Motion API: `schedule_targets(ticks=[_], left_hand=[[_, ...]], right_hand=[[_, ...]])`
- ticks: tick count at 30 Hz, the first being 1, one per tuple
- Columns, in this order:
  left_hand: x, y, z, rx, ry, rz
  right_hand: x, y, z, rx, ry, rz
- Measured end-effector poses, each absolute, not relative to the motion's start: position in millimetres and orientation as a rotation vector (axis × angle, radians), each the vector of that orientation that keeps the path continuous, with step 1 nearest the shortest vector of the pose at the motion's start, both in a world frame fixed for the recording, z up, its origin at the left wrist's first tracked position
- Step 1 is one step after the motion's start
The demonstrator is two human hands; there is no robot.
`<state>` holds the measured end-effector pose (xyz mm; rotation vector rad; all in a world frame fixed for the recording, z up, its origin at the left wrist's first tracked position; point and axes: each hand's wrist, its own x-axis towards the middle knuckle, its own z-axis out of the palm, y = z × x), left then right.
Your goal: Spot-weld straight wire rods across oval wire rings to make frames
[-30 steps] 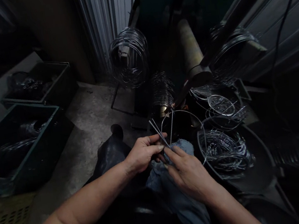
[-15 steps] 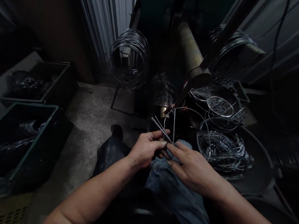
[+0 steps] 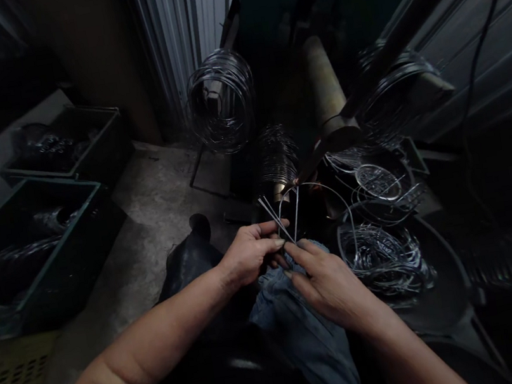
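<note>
Several thin silver wires (image 3: 273,218) stick up from between my hands, their ends fanned apart. My left hand (image 3: 249,256) is shut on them low down, with its fingertips close to my right hand (image 3: 326,290). That hand pinches the wires at the same spot, so the exact grip is partly hidden by my fingers. One long wire arc (image 3: 320,187) curves away to the right, towards a tangled heap of wire loops (image 3: 381,260) in a dark round pan (image 3: 442,279). Both hands rest above my denim-covered lap (image 3: 293,315).
A wire coil (image 3: 222,101) hangs on a stand ahead, beside a stacked wire coil (image 3: 277,157) and a metal tube (image 3: 323,79). Dark green crates (image 3: 28,245) holding wire stand left on a concrete floor (image 3: 156,200). A corrugated metal sheet (image 3: 178,30) rises behind.
My hands have shifted slightly up and right with the wires. The wire ends now point a little more upright, and the grip on them looks unchanged.
</note>
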<state>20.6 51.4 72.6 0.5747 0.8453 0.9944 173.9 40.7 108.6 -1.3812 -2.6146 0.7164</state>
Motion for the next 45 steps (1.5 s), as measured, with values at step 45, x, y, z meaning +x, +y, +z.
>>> schedule_targets(ticks=[45], left_hand=[[-47.5, 7.7, 55.9, 0.665, 0.994, 1.041]], right_hand=[[190.5, 22.8, 80.9, -0.901, -2.903, 0.186]])
